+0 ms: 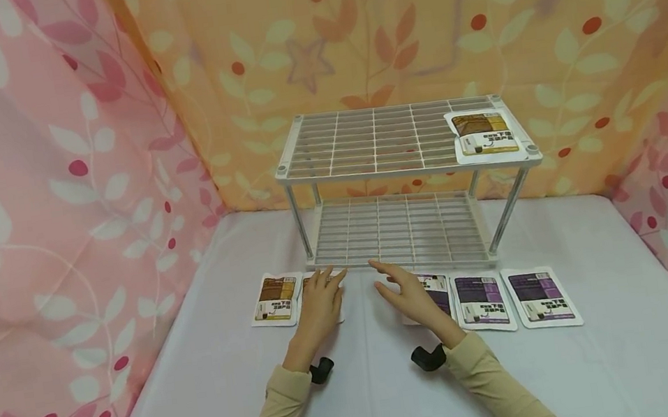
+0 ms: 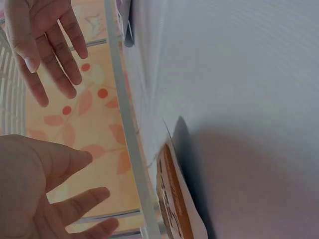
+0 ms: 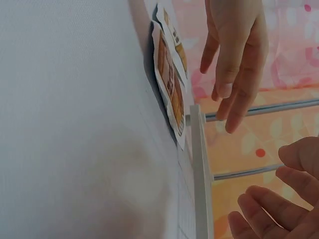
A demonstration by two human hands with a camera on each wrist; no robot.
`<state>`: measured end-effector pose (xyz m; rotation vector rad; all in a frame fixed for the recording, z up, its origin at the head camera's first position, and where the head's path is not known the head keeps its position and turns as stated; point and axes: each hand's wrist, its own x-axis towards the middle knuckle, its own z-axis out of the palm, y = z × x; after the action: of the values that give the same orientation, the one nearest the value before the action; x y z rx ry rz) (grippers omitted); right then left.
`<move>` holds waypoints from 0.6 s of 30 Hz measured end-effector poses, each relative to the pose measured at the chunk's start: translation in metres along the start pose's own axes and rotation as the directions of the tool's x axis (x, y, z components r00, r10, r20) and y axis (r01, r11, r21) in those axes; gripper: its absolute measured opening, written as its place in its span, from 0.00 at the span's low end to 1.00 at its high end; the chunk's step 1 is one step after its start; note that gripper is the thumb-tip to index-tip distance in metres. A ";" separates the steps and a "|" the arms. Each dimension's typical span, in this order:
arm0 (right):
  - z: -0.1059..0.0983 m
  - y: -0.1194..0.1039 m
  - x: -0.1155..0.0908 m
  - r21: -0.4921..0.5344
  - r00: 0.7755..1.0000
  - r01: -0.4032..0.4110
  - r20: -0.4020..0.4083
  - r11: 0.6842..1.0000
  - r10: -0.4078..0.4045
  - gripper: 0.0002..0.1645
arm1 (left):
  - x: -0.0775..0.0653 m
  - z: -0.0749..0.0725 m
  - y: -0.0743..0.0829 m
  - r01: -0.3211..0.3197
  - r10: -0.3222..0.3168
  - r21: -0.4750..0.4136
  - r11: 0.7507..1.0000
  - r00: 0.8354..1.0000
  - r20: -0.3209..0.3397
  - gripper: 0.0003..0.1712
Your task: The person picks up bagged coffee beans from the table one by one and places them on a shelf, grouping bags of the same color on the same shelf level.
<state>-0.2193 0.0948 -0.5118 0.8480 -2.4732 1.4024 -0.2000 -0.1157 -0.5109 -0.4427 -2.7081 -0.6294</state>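
Note:
My left hand (image 1: pixel 319 307) hovers above a brown-and-white packet, partly hiding it, with its fingers spread and nothing held. Beside it on the left lies another brown packet (image 1: pixel 276 300). My right hand (image 1: pixel 410 297) is over a purple-and-white packet (image 1: pixel 436 291), fingers loosely extended and holding nothing. Two more purple packets, one in the middle (image 1: pixel 483 301) and one at the right (image 1: pixel 541 297), lie on the table. In the left wrist view a brown packet (image 2: pixel 172 199) sits below the left hand, apart from it. Both palms face inward across a gap.
A white two-tier wire rack (image 1: pixel 364 145) stands behind the hands, its lower shelf (image 1: pixel 400 228) close to the tabletop. One brown packet (image 1: pixel 486 136) lies on the upper shelf's right end. The white table (image 1: pixel 335 412) is bordered by patterned cloth (image 1: pixel 54 203).

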 end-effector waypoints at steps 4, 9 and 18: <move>0.009 -0.002 0.002 0.046 0.999 -0.019 0.037 0.999 0.017 0.27 | -0.007 -0.001 -0.008 0.021 -0.021 -0.013 1.000 1.000 -0.007 0.19; 0.022 -0.005 0.003 0.074 0.997 -0.024 0.081 0.997 0.018 0.26 | -0.014 -0.003 -0.016 0.071 -0.071 -0.029 0.997 0.997 0.002 0.18; 0.042 -0.004 0.006 0.143 0.985 -0.038 0.173 0.989 0.013 0.28 | -0.014 -0.003 -0.024 0.171 -0.167 -0.056 0.984 0.983 0.073 0.19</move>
<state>-0.2168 0.0553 -0.5289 1.0094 -2.5379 1.5991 -0.1951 -0.1403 -0.5227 -0.2541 -2.8180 -0.7593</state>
